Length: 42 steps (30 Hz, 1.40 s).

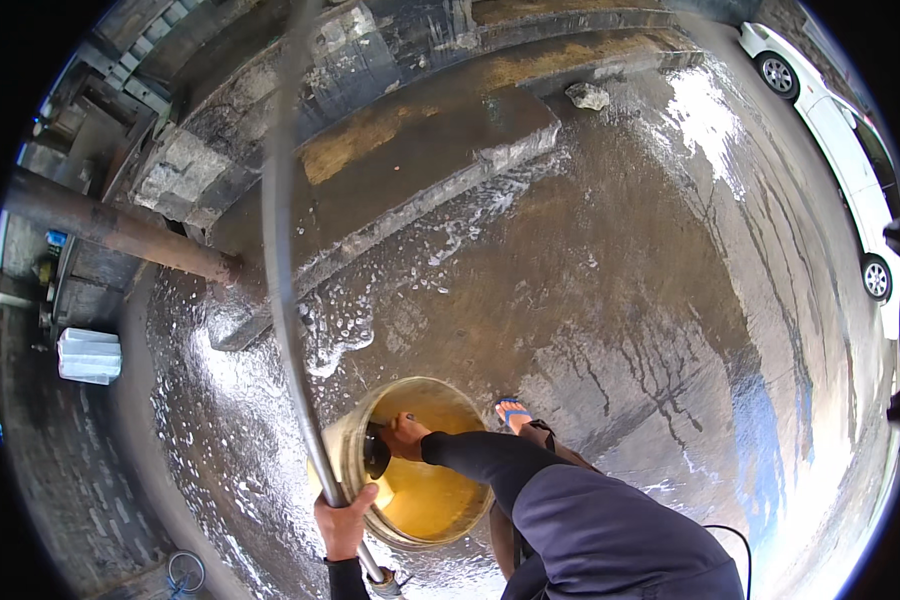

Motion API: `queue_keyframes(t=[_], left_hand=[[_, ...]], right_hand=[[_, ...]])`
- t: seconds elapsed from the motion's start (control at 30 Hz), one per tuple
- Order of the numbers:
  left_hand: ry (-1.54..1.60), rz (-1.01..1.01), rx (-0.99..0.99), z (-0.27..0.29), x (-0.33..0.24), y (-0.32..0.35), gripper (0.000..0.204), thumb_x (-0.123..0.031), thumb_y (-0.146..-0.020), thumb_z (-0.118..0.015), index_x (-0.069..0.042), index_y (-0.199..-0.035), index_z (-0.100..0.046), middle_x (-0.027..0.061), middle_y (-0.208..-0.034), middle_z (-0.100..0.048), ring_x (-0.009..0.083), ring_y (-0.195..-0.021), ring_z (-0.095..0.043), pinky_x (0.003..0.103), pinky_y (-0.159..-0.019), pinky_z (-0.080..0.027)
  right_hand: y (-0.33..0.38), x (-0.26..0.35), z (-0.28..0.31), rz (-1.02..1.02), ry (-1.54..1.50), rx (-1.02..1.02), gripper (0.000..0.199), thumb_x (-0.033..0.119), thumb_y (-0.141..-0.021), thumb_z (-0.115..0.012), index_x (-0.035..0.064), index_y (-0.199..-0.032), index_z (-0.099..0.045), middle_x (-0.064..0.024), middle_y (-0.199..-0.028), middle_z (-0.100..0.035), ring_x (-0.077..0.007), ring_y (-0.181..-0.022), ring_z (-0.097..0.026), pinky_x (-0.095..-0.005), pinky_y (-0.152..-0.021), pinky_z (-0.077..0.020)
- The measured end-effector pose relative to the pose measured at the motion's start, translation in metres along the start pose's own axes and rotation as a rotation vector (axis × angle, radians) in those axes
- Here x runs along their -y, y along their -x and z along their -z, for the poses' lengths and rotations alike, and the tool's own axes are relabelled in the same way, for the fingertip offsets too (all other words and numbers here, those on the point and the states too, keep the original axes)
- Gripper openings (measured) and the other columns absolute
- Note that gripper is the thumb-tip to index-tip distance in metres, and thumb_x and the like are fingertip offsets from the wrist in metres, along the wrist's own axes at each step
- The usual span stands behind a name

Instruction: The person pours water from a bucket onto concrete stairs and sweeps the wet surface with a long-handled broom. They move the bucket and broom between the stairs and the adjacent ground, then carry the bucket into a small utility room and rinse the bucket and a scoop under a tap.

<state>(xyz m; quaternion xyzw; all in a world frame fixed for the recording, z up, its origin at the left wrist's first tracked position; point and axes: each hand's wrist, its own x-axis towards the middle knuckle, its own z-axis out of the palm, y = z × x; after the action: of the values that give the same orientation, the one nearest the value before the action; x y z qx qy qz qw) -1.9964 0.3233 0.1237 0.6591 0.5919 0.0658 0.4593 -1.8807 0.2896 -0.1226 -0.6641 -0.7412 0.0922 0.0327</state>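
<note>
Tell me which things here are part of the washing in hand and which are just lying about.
In use:
- yellow bucket, on wet foamy ground
- dark sponge, pressed to the bucket's inner wall by the right hand
- long metal pipe, gripped by the left hand

Lying about:
- white car
- stone
- white container
- rusty pole

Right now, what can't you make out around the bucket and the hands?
Head view only:
- Dark thing inside the bucket: the right hand covers it; kind unclear.
- Pipe: lower end cut by the bottom edge, below the left hand.
- Bucket's near wall: hidden by the right sleeve.
</note>
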Motion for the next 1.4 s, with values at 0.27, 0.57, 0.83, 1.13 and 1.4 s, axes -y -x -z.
queue_keyframes(t=[0.27,0.57,0.83,1.13,1.4], left_hand=[[-0.162,-0.123,0.007,-0.006,0.066,0.021,0.04,-0.024,-0.07,-0.091,-0.002,-0.069,-0.058,0.0036,-0.061,-0.061,0.0085,-0.054,-0.052,0.031,-0.051,-0.043],[-0.207,-0.06,-0.153,0.063,0.254,0.06,0.043,-0.029,-0.07,-0.091,0.002,-0.076,-0.062,0.0077,-0.067,-0.064,0.0134,-0.057,-0.056,0.034,-0.055,-0.048],[-0.11,0.122,-0.298,0.143,0.367,0.101,0.047,-0.024,-0.072,-0.09,0.008,-0.099,-0.069,0.0147,-0.089,-0.073,0.0233,-0.076,-0.068,0.036,-0.075,-0.054],[-0.09,0.114,-0.48,0.191,0.388,0.176,0.061,-0.042,-0.079,-0.085,0.012,-0.103,-0.069,0.0149,-0.09,-0.071,0.0231,-0.077,-0.06,0.039,-0.075,-0.049],[0.093,-0.009,-0.422,0.16,0.413,0.252,0.05,-0.031,-0.081,-0.085,0.01,-0.103,-0.068,0.009,-0.093,-0.069,0.0171,-0.08,-0.058,0.034,-0.074,-0.048]], right_hand=[[0.073,0.093,-0.028,-0.565,-1.391,0.642,0.024,0.023,-0.085,-0.057,0.0066,-0.07,-0.065,-0.007,-0.062,-0.062,-0.0198,-0.05,-0.059,-0.0347,-0.045,-0.0447],[0.15,0.129,-0.035,-0.782,-2.22,0.514,0.03,0.036,-0.084,-0.059,0.009,-0.081,-0.07,0.0026,-0.049,-0.043,-0.0099,-0.037,-0.037,-0.0292,-0.036,-0.029],[0.252,0.032,0.001,-0.843,-2.687,-0.033,0.052,0.038,-0.091,-0.042,-0.007,-0.109,-0.06,0.0082,-0.054,-0.032,-0.0052,-0.04,-0.028,-0.0249,-0.037,-0.0273],[0.304,0.071,0.059,-0.888,-1.627,-0.083,0.035,0.032,-0.088,-0.055,-0.0019,-0.084,-0.064,-0.0018,-0.05,-0.047,-0.0136,-0.037,-0.044,-0.0321,-0.036,-0.035],[0.28,0.318,-0.04,-0.139,-0.682,0.045,0.027,0.023,-0.085,-0.059,0.0001,-0.098,-0.064,-0.0196,-0.091,-0.07,-0.039,-0.086,-0.069,-0.0494,-0.068,-0.0542]])
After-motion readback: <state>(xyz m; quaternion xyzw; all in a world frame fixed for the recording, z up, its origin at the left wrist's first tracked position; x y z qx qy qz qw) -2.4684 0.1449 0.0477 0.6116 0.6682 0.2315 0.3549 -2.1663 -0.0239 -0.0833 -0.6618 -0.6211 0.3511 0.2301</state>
